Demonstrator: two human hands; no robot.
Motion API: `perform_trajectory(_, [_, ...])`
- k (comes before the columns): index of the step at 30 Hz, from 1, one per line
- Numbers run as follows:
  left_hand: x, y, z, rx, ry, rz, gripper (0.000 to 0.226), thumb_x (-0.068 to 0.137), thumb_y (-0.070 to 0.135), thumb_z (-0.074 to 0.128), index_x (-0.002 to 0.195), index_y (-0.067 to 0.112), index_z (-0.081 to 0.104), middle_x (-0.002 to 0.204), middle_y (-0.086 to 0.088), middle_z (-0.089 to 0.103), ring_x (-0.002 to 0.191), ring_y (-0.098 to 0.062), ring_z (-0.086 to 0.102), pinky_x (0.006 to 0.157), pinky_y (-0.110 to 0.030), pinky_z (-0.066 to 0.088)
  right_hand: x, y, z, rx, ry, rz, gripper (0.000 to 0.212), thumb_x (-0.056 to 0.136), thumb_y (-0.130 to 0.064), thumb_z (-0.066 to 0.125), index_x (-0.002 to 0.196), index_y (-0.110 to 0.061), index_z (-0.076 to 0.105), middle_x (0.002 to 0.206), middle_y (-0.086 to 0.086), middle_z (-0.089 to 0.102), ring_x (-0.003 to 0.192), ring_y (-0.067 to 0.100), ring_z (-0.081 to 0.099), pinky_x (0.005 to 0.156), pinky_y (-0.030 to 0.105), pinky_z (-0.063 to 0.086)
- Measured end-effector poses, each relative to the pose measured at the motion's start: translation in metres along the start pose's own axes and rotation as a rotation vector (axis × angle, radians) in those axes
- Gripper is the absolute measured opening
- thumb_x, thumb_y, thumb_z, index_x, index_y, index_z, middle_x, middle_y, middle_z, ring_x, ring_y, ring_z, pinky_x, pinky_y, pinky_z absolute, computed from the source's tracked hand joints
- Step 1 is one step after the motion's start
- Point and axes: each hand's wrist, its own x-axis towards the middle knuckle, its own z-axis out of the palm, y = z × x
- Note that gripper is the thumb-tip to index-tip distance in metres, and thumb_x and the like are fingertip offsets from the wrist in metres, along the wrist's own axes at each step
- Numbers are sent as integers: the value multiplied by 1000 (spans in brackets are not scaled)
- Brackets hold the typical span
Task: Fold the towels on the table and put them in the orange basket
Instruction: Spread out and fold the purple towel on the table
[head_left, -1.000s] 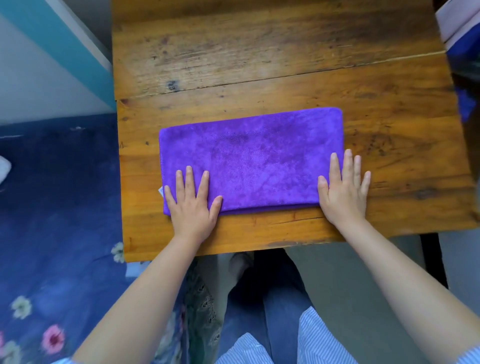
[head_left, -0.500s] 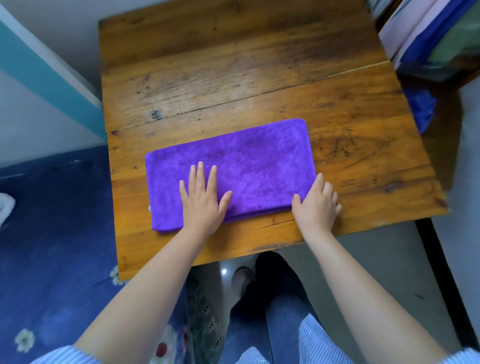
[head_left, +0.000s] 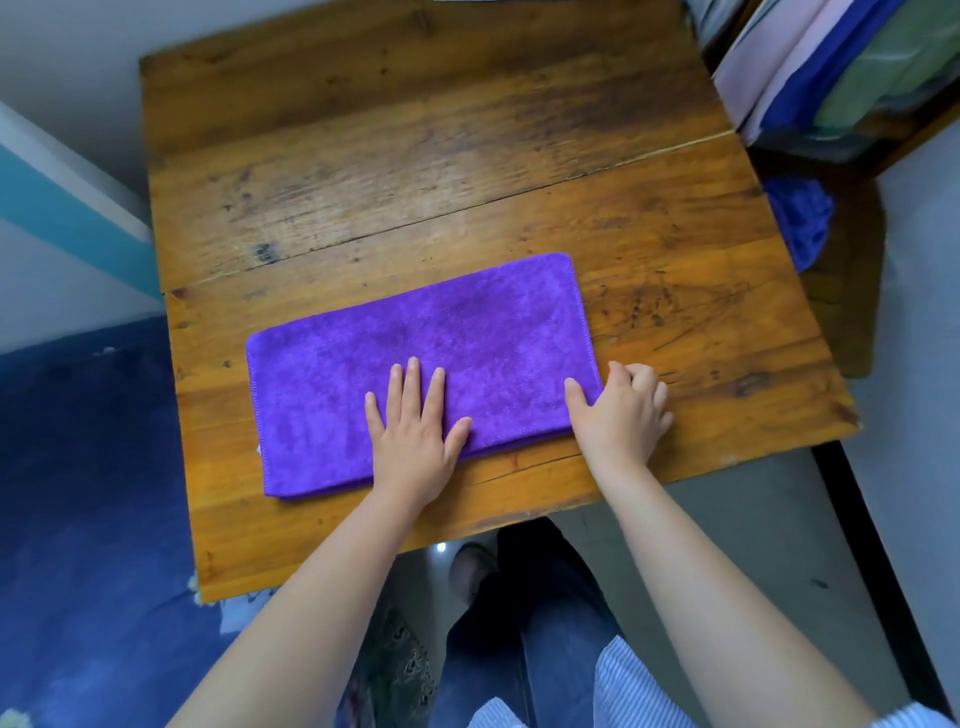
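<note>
Mid-fold, by the look of it: purple towel (head_left: 421, 374) lying flat as a long rectangle on the near half of the wooden table (head_left: 415, 156), already doubled over once to judge by the layered near edge, slightly askew to the table's front. Left hand (head_left: 413, 431) spread flat on the towel near its middle, fingers straight and a little apart, pressing down and holding nothing. Right hand (head_left: 621, 410) at the towel's near right corner, thumb lying on top of the cloth, other fingers curled at the edge, apparently pinching that end; whether the fingertips sit under the cloth, hard to tell from here. Next move, most likely: lifting the right end and carrying it leftward over the flat palm to halve the length, left hand serving as anchor along the fold line. Calls for a firm pinch through both layers so the lower one does not drag behind, and for matching the short edges at the left before smoothing. No orange basket visible anywhere in view, so placement remains undone. Stacked cloth (head_left: 810, 67) in pink, blue and green off the far right corner, plus a blue cloth (head_left: 797, 223) below it, probably further towels awaiting a turn.
</note>
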Motion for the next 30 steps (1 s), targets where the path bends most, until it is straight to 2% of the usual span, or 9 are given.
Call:
perform_trajectory(4, [7, -8, -9, -42, 37, -45, 63, 95, 45, 34, 148, 18, 14, 157, -7, 2, 145, -23, -4, 115, -48, -2, -6, -6, 9, -41, 25, -30, 37, 87, -32, 56, 111, -4, 57, 129, 8, 45, 122, 28, 35, 92, 42, 26])
perform_trajectory(9, [13, -18, -13, 10, 24, -78, 64, 94, 47, 32, 148, 19, 12, 158, -5, 0, 145, -22, -5, 115, -49, -2, -5, -19, 13, 55, 29, 69, 25, 86, -20, 57, 103, -2, 61, 129, 7, 46, 124, 26, 33, 93, 41, 25])
perform_trajectory(12, [14, -20, -11, 33, 16, -74, 65, 94, 49, 31, 148, 21, 9, 158, -5, -2, 145, -22, -7, 115, -49, -3, 0, -26, 11, 126, -6, 137, 23, 83, -17, 58, 99, -2, 63, 126, 7, 47, 121, 27, 35, 93, 40, 27])
perform_trajectory(16, [17, -20, -7, 40, 3, -75, 66, 94, 51, 28, 148, 22, 6, 158, -4, -5, 145, -22, -9, 114, -49, -5, 6, -30, 0, 167, -62, 139, 27, 80, -22, 59, 101, -5, 63, 118, 10, 56, 115, 28, 45, 94, 39, 28])
perform_trajectory(20, [13, -31, -12, -42, 5, -24, 63, 95, 46, 32, 148, 20, 10, 158, -4, -3, 145, -21, -7, 115, -46, -4, -1, -41, -20, 214, -69, 20, 11, 81, -17, 58, 89, -12, 53, 88, 8, 63, 90, 32, 56, 91, 35, 31])
perform_trajectory(25, [-10, -68, -25, -104, 102, -111, 56, 95, 35, 41, 144, 13, 26, 157, -8, 8, 146, -22, 1, 116, -44, 3, -33, -77, -28, 345, -8, -286, 13, 76, -2, 60, 89, -3, 56, 89, 13, 63, 85, 32, 55, 83, 38, 39])
perform_trajectory(27, [-24, -85, -31, -151, 171, -138, 47, 93, 24, 49, 135, 5, 43, 152, -15, 23, 143, -30, 14, 114, -47, 12, -47, -95, -21, 373, -20, -389, 16, 76, -1, 61, 91, -1, 56, 93, 15, 63, 88, 32, 56, 79, 33, 37])
perform_trajectory(28, [-34, -94, -33, -188, 232, -142, 39, 89, 15, 56, 125, -1, 53, 146, -21, 34, 139, -36, 26, 111, -50, 22, -55, -103, -15, 380, -30, -436, 17, 76, 0, 61, 92, 1, 56, 95, 16, 62, 89, 32, 56, 76, 30, 35])
perform_trajectory(30, [-50, -115, -33, -246, 332, -145, 26, 79, 2, 65, 103, -7, 65, 127, -29, 53, 121, -46, 47, 97, -53, 39, -72, -119, -1, 388, -50, -525, 19, 75, 2, 61, 93, 3, 56, 96, 19, 62, 91, 33, 56, 74, 28, 34])
